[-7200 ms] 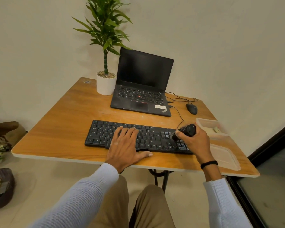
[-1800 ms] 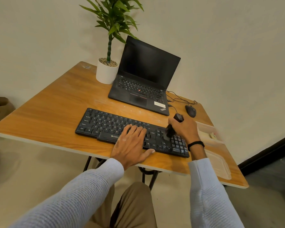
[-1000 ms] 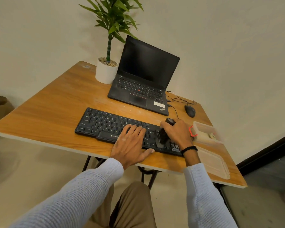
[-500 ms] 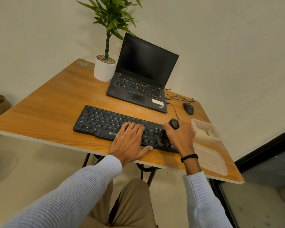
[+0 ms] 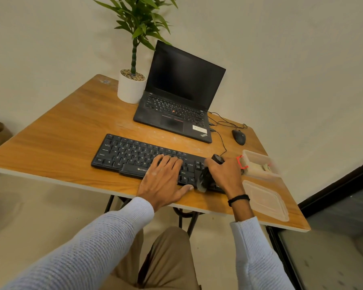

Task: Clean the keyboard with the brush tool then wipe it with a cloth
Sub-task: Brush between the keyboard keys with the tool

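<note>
Two hands on the keyboard (image 5: 130, 153): left hand (image 5: 164, 182) flat (fingers straight), right hand (image 5: 225, 176) tight round the brush (image 5: 205, 177).

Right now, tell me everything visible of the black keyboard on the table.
The keyboard is a black, plastic-looking board with white key legends and a partly covered logo on its front edge. It lies flat on the wooden table, in front of the laptop. The left hand rests flat on its middle keys; the right hand grips a black brush whose bristles meet its right end.
</note>
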